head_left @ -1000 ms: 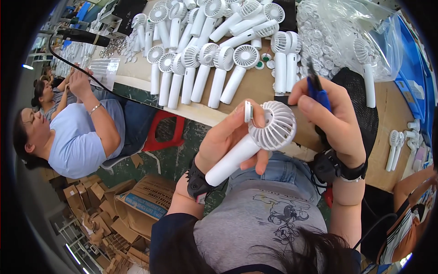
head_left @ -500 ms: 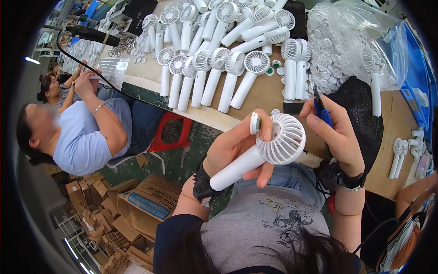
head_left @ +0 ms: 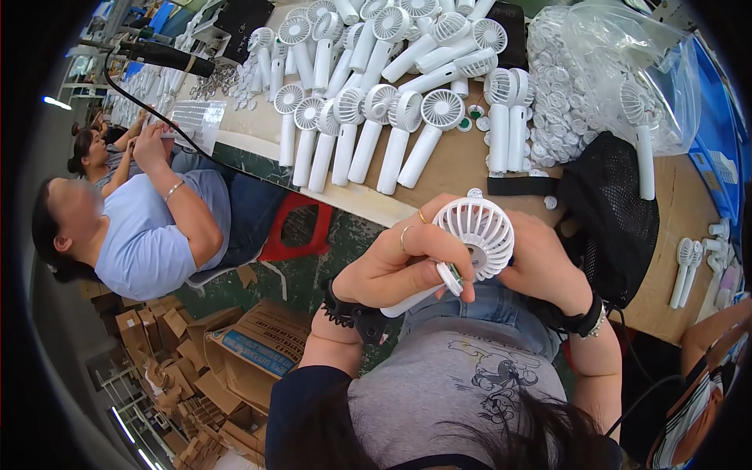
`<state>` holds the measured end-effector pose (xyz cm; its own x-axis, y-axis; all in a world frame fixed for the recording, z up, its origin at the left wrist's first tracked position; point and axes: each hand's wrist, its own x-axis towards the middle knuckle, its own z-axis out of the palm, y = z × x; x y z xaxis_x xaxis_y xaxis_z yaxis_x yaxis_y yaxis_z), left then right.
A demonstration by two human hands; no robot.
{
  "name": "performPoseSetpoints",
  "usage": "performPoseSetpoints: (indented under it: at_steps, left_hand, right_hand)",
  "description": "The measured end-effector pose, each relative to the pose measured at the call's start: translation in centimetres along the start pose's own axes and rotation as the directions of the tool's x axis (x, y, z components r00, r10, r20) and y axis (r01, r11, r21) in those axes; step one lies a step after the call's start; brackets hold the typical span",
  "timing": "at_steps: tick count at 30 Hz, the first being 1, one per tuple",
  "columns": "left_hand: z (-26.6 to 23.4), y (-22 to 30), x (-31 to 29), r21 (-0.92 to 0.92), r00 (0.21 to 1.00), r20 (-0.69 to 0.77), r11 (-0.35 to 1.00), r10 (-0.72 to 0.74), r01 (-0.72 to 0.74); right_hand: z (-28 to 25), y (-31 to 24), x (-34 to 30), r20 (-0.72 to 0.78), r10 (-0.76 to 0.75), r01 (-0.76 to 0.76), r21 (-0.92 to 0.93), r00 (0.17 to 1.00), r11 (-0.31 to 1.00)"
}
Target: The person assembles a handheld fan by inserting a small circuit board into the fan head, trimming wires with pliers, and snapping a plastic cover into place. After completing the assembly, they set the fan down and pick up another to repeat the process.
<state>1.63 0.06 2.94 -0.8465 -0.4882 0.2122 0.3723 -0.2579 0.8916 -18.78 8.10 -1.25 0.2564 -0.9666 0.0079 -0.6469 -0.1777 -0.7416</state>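
My left hand (head_left: 389,270) is closed around a white handheld fan (head_left: 487,227), its round slatted head up and its handle slanting down to the left. Between the thumb and fingers of that hand is a small round white cap (head_left: 448,279) with a green circuit board on its inner side. Pressed close behind the right side of the fan head is my right hand (head_left: 544,262), fingers curled. The fan hides its fingertips, and no tool shows in it at this moment.
Many white fans (head_left: 442,110) lie across the table. Beside them is a heap of round white caps (head_left: 556,94) under a clear plastic bag (head_left: 666,70). A black mesh bag (head_left: 615,211) lies on the right. Co-workers (head_left: 149,235) sit at left, near cardboard boxes (head_left: 262,341).
My right hand has moved left and down to the fan head; the blue-handled cutters it held are now out of sight. My left hand has turned the fan and lowered the cap.
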Motion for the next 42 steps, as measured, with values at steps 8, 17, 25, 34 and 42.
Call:
performPoseSetpoints:
  at_steps: [8, 17, 25, 34, 42]
  left_hand:
    - [-0.1, -0.3, -0.2, 0.038, 1.000, 0.010, 0.999, 0.009, -0.010]
    - [-0.1, -0.6, -0.1, 0.033, 1.000, -0.008, 0.999, -0.001, 0.001]
    - [-0.7, -0.2, -0.6, 0.085, 0.969, -0.228, 0.989, -0.099, 0.121]
    - [-1.0, -2.1, -0.4, 0.570, 0.966, -0.255, 0.802, -0.036, 0.180]
    - [0.9, -2.5, 0.4, 0.618, 0.985, -0.170, 0.781, 0.020, 0.091]
  right_hand:
    - [2.1, 0.6, 0.6, -0.032, 0.046, -0.044, 0.039, 0.998, 0.998]
    - [1.6, 0.8, 1.1, -0.054, 0.128, -0.132, -0.064, 0.990, 0.989]
    - [0.9, 1.0, -0.2, -0.106, 0.109, -0.133, -0.262, 0.988, 0.956]
    - [-0.7, -0.9, -0.9, -0.385, -0.023, 0.016, -0.021, 0.923, 1.000]
    - [-0.6, -3.5, -0.1, -0.546, -0.165, 0.249, 0.083, 0.821, 0.965]
